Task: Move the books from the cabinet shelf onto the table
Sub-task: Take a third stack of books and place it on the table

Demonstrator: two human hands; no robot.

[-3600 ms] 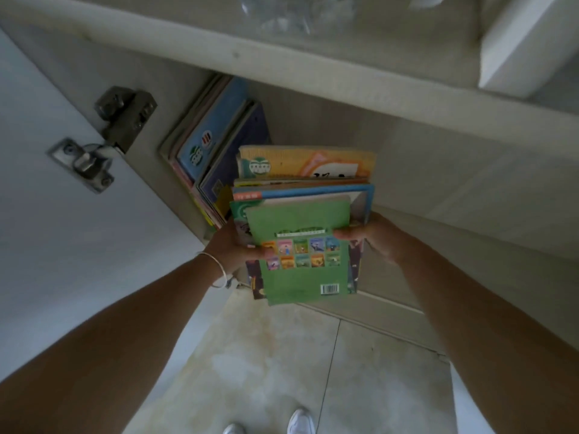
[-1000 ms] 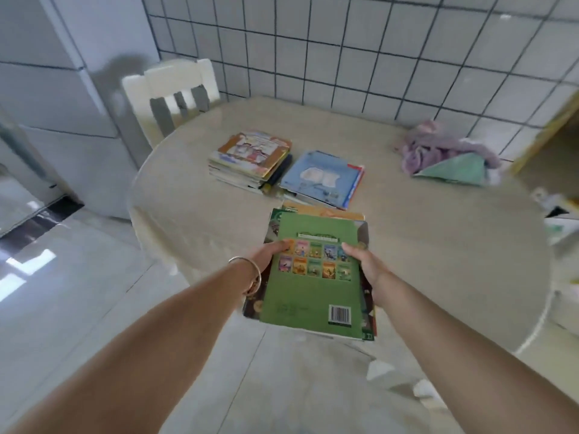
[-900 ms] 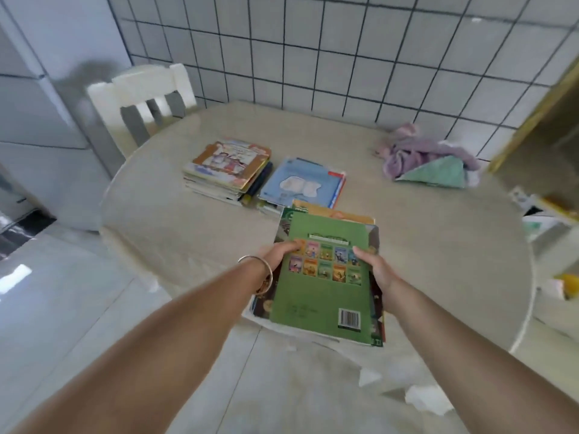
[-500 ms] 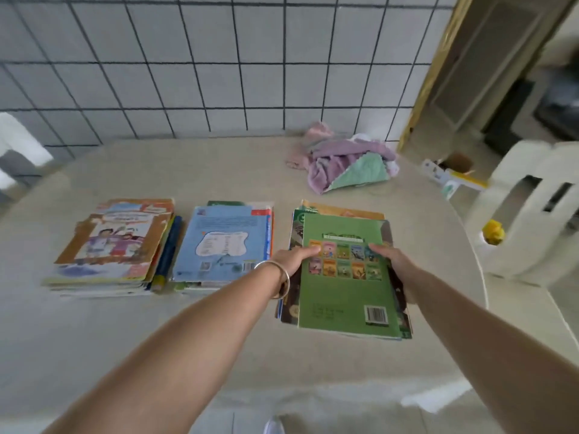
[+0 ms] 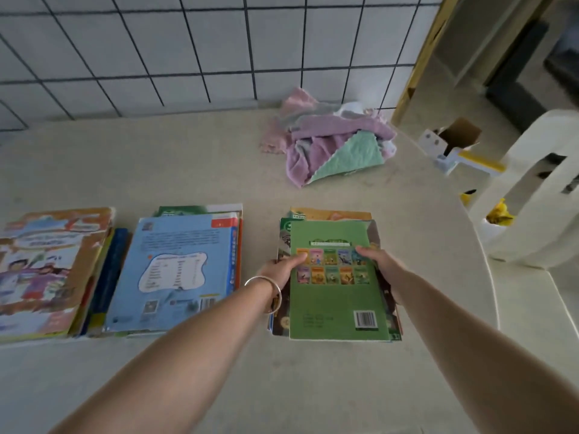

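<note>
On surface, left to right | two book stacks (image 5: pixel 53 270) (image 5: pixel 178 270) already down | left hand (image 5: pixel 282 270), right hand (image 5: pixel 380 266) clamped on green-topped stack (image 5: pixel 336 296), low over surface | lower flat, square beside blue stack, then release grip | towel heap (image 5: pixel 332 142) behind; tiled wall (image 5: pixel 188 48); white chair (image 5: pixel 532 189) right

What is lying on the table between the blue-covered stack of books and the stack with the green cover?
Only bare table at the far end; nearer, the left hand and its bangled wrist cross the gap between the blue-covered stack and the green-covered stack, in the head view.
</note>
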